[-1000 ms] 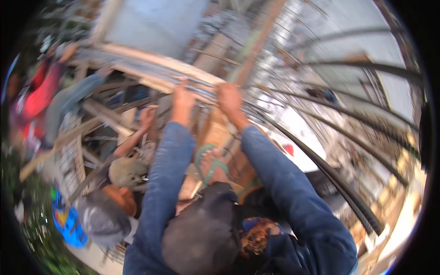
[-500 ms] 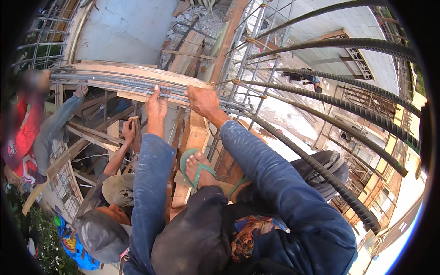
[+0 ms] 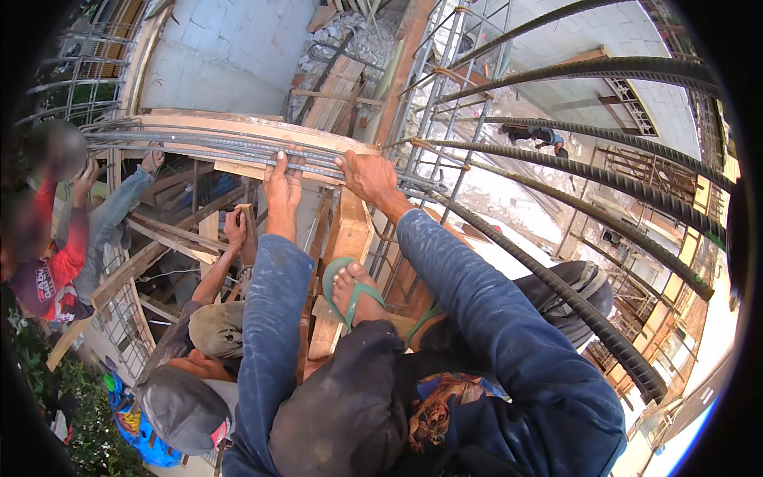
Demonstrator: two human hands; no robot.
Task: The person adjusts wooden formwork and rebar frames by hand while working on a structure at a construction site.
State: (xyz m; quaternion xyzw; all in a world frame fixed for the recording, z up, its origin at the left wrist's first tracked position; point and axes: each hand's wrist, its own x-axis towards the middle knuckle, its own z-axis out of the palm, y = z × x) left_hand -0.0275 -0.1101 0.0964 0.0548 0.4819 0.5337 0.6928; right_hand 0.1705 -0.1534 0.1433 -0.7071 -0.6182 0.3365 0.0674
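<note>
A bundle of steel rebar [image 3: 213, 145] runs left along a pale wooden formwork board [image 3: 246, 125]. My left hand [image 3: 282, 199] grips the bars from below, its thumb up against them and its other fingers partly hidden. Just to its right, my right hand [image 3: 369, 176] is closed over the same bars, knuckles up, close to the upright rebar cage [image 3: 445, 103]. Under my hands a thick timber beam [image 3: 350, 226] slopes toward me, and my foot in a green flip-flop [image 3: 350, 292] is beside it.
Long ribbed bars [image 3: 588, 171] fan out on the right. A co-worker in a grey cap [image 3: 183, 405] reaches up to a wooden post below left. Another person in a red shirt [image 3: 63, 262] is at the far left. Someone [image 3: 540, 135] is far below. Timber braces [image 3: 175, 230] cross underneath.
The whole view has shifted slightly, so everything sits a little further right. Both my hands keep their hold on the rebar. The red-shirted person's arm is now raised toward the bars' far end.
</note>
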